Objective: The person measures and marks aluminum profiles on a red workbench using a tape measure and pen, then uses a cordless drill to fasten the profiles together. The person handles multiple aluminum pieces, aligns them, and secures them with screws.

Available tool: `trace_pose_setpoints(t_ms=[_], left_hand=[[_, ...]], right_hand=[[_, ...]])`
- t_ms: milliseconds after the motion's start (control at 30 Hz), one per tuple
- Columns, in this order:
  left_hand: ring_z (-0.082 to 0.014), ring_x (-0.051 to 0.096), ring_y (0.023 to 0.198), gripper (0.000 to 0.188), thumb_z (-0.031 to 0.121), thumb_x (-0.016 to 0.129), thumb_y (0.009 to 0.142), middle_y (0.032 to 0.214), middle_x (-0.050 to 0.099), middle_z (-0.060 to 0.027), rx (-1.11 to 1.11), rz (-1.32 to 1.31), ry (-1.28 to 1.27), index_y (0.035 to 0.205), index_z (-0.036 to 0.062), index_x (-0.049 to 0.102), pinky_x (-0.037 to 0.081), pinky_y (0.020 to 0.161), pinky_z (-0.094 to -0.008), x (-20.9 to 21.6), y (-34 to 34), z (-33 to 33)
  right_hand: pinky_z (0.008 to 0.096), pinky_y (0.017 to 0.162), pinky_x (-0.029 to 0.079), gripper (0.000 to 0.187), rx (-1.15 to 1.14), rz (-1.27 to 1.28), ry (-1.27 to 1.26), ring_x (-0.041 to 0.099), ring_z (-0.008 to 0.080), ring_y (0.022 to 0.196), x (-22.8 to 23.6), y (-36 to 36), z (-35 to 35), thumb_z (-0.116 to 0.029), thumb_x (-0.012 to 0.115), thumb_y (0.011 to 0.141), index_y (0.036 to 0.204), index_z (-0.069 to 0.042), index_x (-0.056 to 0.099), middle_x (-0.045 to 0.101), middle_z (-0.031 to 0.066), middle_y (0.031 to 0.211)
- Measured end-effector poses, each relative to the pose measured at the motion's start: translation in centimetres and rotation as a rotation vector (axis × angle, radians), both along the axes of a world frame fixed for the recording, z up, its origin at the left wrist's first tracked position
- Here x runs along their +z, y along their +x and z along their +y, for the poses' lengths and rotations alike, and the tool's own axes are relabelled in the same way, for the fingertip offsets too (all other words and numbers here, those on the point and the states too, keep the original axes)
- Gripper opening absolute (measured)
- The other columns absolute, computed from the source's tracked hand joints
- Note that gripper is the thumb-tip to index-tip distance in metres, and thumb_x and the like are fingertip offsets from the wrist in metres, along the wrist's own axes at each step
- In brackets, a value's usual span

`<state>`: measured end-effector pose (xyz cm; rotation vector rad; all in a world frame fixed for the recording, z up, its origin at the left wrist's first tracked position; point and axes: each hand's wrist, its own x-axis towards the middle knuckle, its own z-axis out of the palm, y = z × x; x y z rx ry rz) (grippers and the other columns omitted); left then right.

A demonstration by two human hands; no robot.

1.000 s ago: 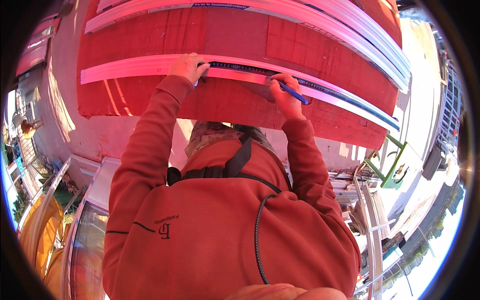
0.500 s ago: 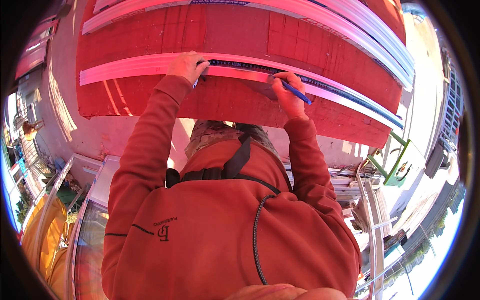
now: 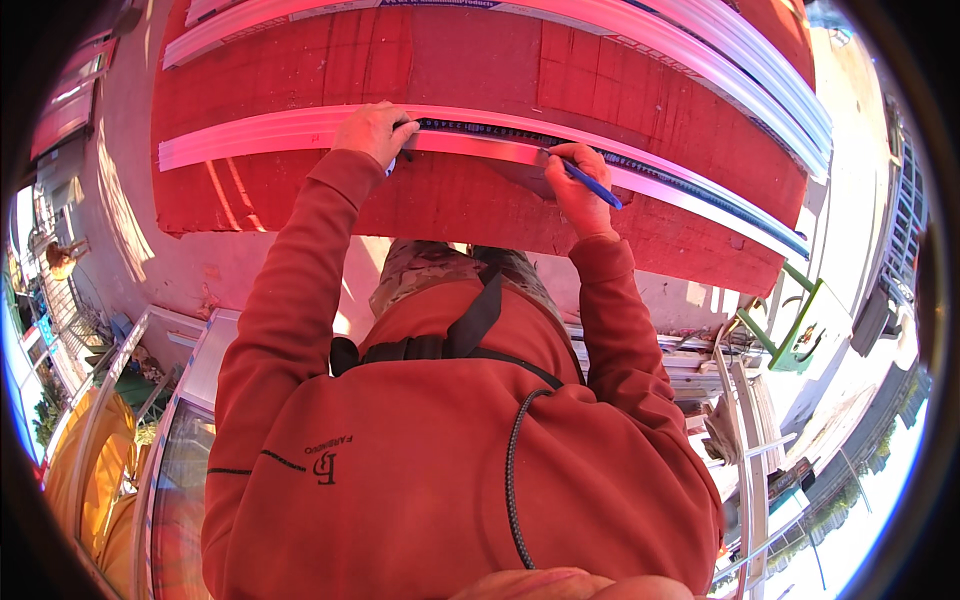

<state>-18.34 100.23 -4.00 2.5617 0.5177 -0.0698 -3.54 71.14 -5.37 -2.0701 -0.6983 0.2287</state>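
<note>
A long metal profile (image 3: 250,140), tinted pink by the light, lies across the red table. Along it runs a dark tape measure blade (image 3: 500,132) with pale markings, reaching toward the profile's right end. My left hand (image 3: 372,135) is closed at the blade's left end, thumb and finger pressing it against the profile. Just under that palm shows a small blue-and-white bit that I cannot make out. Between the fingers of my right hand (image 3: 582,185) is a blue pen (image 3: 594,185), its tip at the profile's near edge beside the blade.
More long profiles (image 3: 700,75) lie along the table's far side. The red table (image 3: 470,205) has its near edge close to my body. A green stand (image 3: 808,325) is beyond its right corner. Framed panels (image 3: 180,460) lean at lower left, and timber pieces (image 3: 745,440) at lower right.
Both hands, the pen and the blade keep their places. Only a very slight shift of the whole view shows.
</note>
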Motion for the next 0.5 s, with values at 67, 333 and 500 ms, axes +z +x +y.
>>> trace_pose_setpoints(t_ms=[67, 333, 500], left_hand=[[-0.032, 0.065, 0.092, 0.019, 0.022, 0.066, 0.09, 0.092, 0.069, -0.0117, 0.002, 0.003, 0.002, 0.093, 0.0035, 0.071, 0.051, 0.08, -0.0407, 0.06, -0.01, 0.0], [-0.0322, 0.065, 0.091, 0.019, 0.022, 0.067, 0.09, 0.092, 0.069, -0.0115, 0.008, -0.015, 0.006, 0.093, 0.004, 0.072, 0.051, 0.079, -0.0408, 0.13, -0.04, -0.04], [-0.0322, 0.065, 0.091, 0.019, 0.023, 0.067, 0.09, 0.092, 0.069, -0.0118, 0.013, 0.015, -0.011, 0.093, 0.0044, 0.072, 0.051, 0.079, -0.0407, 0.52, 0.07, -0.08]], right_hand=[[0.035, 0.076, 0.052, 0.013, 0.005, 0.001, -0.009, 0.066, 0.0262, 0.081, 0.23, -0.01, 0.02, -0.011, 0.068, 0.079, 0.09, -0.004, 0.071, 0.07, 0.0121, 0.084], [0.0364, 0.078, 0.051, 0.012, -0.01, 0.018, -0.003, 0.066, 0.0276, 0.082, 0.25, -0.12, 0.13, -0.011, 0.068, 0.078, 0.088, -0.006, 0.071, 0.07, 0.0112, 0.084], [0.0352, 0.076, 0.052, 0.013, -0.015, 0.009, -0.01, 0.066, 0.0255, 0.08, 0.12, -0.14, 0.08, -0.011, 0.068, 0.079, 0.089, -0.005, 0.071, 0.069, 0.0116, 0.083]])
